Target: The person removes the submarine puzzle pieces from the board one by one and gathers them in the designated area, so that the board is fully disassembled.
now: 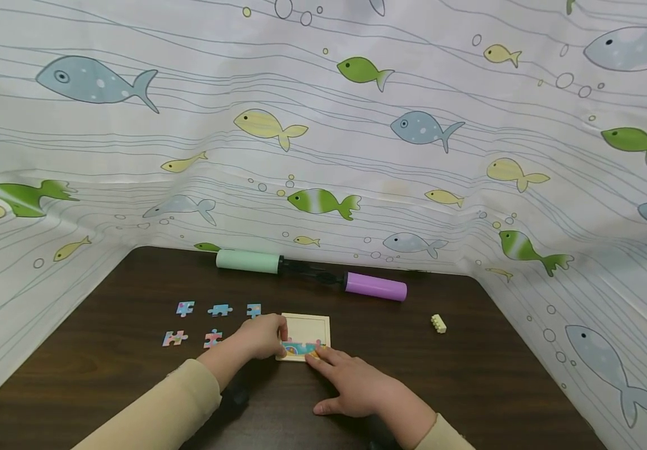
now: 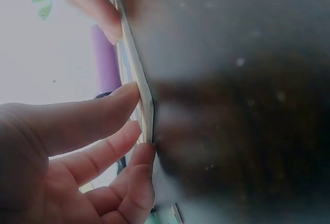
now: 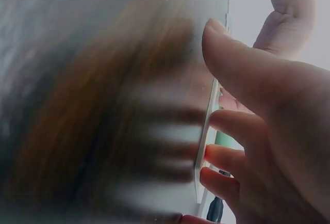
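Left hand (image 1: 260, 337) and right hand (image 1: 354, 382) at a puzzle tray (image 1: 307, 327)
Head: on the table (image 1: 469, 387), joined pieces (image 1: 302, 349) along its near side; likely light, stiff (probably thin wood), best held by the rim. Left wrist: thumb and curled fingers grip its corner. Right wrist: fingers extended, touching its edge.

Cloth (image 1: 334, 165): bright, washed out in left wrist view
Table (image 1: 469, 375): dark, hazy glare, blurred in wrist views
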Motion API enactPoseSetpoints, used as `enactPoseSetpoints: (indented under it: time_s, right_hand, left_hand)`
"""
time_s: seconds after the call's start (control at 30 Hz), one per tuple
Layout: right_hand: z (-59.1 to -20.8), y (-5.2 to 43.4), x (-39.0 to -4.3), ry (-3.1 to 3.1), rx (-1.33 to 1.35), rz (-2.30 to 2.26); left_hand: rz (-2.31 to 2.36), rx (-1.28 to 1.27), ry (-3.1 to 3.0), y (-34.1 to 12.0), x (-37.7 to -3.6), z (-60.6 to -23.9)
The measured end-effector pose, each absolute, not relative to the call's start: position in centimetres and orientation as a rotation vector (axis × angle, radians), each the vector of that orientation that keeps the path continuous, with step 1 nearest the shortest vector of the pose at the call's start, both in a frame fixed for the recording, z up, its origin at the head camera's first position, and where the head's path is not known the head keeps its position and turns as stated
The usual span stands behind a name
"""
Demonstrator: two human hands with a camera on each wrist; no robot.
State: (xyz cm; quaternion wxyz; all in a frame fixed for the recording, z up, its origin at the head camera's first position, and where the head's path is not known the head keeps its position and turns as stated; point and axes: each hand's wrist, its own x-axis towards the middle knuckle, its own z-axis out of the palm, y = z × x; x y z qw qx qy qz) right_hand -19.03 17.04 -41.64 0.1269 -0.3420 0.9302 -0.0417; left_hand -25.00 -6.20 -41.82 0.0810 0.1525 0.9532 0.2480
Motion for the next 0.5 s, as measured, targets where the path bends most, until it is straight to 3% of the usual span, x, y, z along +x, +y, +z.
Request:
enactPoseSetpoints:
  time_s: [0.5]
  right_hand:
    - [-41.32, 16.72, -19.09, 2.714, -0.942, -0.144]
  left_hand:
    - [0.822, 0.461, 2.830, -6.05, -25.21, -42.00]
